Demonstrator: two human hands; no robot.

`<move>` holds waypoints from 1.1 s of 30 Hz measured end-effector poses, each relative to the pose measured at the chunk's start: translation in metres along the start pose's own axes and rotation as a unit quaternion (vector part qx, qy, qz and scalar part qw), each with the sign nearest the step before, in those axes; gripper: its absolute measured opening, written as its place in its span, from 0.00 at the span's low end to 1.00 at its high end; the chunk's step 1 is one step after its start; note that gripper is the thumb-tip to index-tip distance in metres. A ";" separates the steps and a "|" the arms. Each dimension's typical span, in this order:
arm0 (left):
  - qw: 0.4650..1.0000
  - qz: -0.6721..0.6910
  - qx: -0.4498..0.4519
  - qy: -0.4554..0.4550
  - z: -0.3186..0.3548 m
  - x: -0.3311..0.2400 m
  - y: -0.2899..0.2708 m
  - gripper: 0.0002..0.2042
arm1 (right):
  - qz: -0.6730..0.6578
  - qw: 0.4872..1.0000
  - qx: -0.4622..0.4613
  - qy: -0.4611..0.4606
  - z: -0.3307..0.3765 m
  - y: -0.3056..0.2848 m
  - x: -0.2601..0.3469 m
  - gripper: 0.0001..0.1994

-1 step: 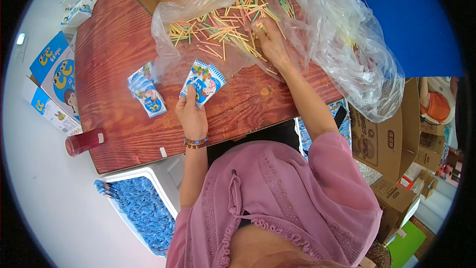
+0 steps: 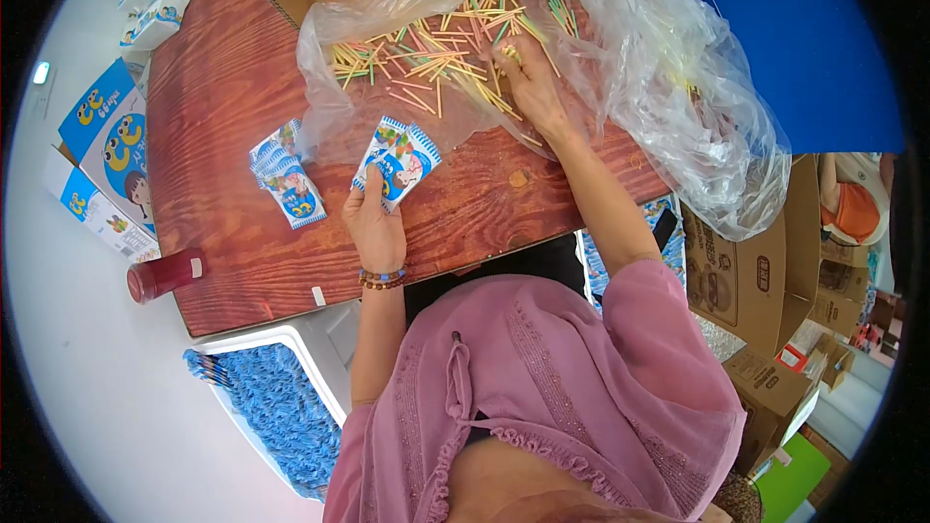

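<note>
My left hand (image 2: 375, 228) is closed on a few small blue-and-white packets (image 2: 407, 167), fanned out above the table's near edge with the thumb across them. Thin sticks (image 2: 434, 66) in yellow, pink and green lie scattered over a clear plastic sheet farther back. Among them, my right hand (image 2: 531, 87) is closed, and the pale yellow ends of some sticks show at its curled fingers. How many it holds is hidden. Just left of the held packets, a small overlapping pile of similar packets (image 2: 289, 179) rests on the reddish wooden table (image 2: 223, 87).
A crumpled clear plastic bag (image 2: 693, 87) spreads over the table's right side. A dark red cylinder (image 2: 167, 276) lies at the left edge. Below is a white tub (image 2: 315, 378) full of blue packets. Cardboard boxes (image 2: 741, 276) stand at right; a printed box (image 2: 116, 160) is at left.
</note>
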State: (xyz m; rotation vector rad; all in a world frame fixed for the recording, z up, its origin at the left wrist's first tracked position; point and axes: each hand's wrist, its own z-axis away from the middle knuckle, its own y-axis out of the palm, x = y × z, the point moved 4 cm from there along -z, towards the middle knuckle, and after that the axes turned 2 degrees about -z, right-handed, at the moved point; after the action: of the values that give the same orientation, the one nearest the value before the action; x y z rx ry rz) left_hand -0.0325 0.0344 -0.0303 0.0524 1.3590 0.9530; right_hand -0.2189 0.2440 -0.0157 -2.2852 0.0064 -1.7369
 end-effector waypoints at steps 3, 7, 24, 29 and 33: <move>0.999 0.030 -0.004 -0.011 0.002 -0.003 0.004 0.10 | 0.184 0.978 -0.010 -0.096 0.004 -0.004 -0.006 0.08; 0.999 0.042 -0.011 -0.005 0.001 -0.007 0.011 0.10 | -0.049 0.998 -0.029 -0.013 0.000 -0.006 0.026 0.08; 0.993 0.111 0.012 0.030 -0.004 -0.001 0.049 0.08 | -0.528 0.843 -0.104 0.020 0.036 0.080 0.116 0.19; 0.989 0.135 0.028 0.062 -0.003 -0.005 0.050 0.09 | -0.494 0.861 -0.116 -0.037 0.047 0.082 0.119 0.18; 0.989 0.125 0.042 0.066 -0.011 0.003 0.035 0.11 | -0.474 0.873 -0.115 -0.015 0.053 0.080 0.119 0.14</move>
State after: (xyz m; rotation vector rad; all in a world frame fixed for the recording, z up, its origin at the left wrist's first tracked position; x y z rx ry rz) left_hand -0.0611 0.0530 -0.0164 0.2315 1.5394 1.1242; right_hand -0.1224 0.1580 0.0665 -2.7038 -1.1566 -2.1806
